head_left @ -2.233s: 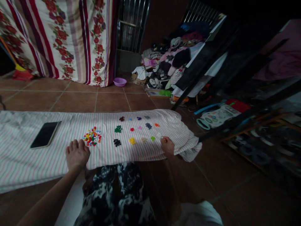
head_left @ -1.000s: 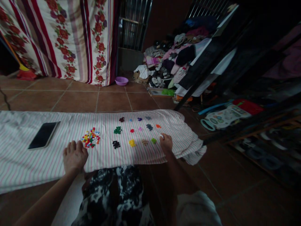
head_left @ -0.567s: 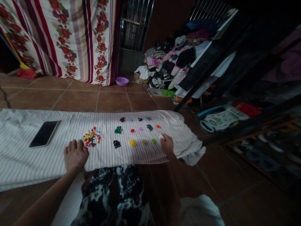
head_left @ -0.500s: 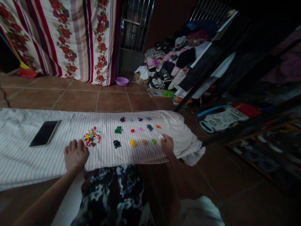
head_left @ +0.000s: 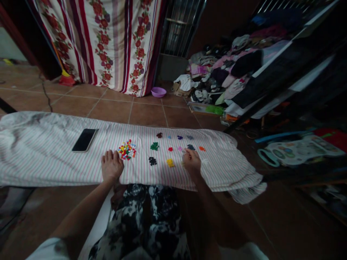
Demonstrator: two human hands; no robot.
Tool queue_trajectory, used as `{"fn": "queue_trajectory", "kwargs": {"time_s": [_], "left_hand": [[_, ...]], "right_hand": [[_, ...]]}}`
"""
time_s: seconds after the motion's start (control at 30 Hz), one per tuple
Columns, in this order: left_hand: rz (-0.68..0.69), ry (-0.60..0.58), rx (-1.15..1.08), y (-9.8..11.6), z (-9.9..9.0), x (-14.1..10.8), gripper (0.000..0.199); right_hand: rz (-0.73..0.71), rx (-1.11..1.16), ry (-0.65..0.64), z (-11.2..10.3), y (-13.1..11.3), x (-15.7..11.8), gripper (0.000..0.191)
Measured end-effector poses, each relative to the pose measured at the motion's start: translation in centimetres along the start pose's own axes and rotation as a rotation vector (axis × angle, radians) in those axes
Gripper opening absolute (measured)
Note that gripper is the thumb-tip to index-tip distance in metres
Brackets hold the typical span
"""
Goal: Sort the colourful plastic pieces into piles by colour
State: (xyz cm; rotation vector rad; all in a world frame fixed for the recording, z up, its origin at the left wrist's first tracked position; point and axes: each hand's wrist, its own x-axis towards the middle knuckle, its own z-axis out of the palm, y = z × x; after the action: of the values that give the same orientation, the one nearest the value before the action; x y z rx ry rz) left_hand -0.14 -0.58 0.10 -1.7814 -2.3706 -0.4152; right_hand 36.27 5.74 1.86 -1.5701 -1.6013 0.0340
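Your left hand (head_left: pixel 112 167) lies palm-down left of centre in the frame, fingers relaxed, just beside the mixed beads (head_left: pixel 127 149). Right of centre, your right hand (head_left: pixel 192 161) has its fingers bent, tips right by the pink beads (head_left: pixel 180 148) and dark grey beads (head_left: pixel 191 147); whether they pinch anything, I can't tell. Careful: a low sideways sweep could drag pink into grey! A bump from your left could scatter that mixed heap, and snagging the rumpled striped cloth (head_left: pixel 222 169) could shift every pile.
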Motion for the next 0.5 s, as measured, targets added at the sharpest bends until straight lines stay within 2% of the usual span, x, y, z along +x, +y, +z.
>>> {"fn": "queue_trajectory", "kwargs": {"time_s": [0.13,0.27,0.37,0.5], "left_hand": [[0.003,0.014,-0.01,0.0,0.0,0.0,0.048],[0.004,0.017,-0.018,0.0,-0.1,0.0,0.048],[0.003,0.022,-0.024,0.0,-0.1,0.0,0.048],[0.003,0.036,-0.009,0.0,0.1,0.1,0.047]], "right_hand": [[-0.14,0.205,-0.246,3.9,-6.5,-2.3,0.034],[-0.235,0.3,-0.467,7.6,-11.7,-5.0,0.035],[-0.261,0.278,-0.544,9.9,-14.3,-6.1,0.035],[-0.202,0.107,-0.591,11.9,-16.6,-6.3,0.037]]}}
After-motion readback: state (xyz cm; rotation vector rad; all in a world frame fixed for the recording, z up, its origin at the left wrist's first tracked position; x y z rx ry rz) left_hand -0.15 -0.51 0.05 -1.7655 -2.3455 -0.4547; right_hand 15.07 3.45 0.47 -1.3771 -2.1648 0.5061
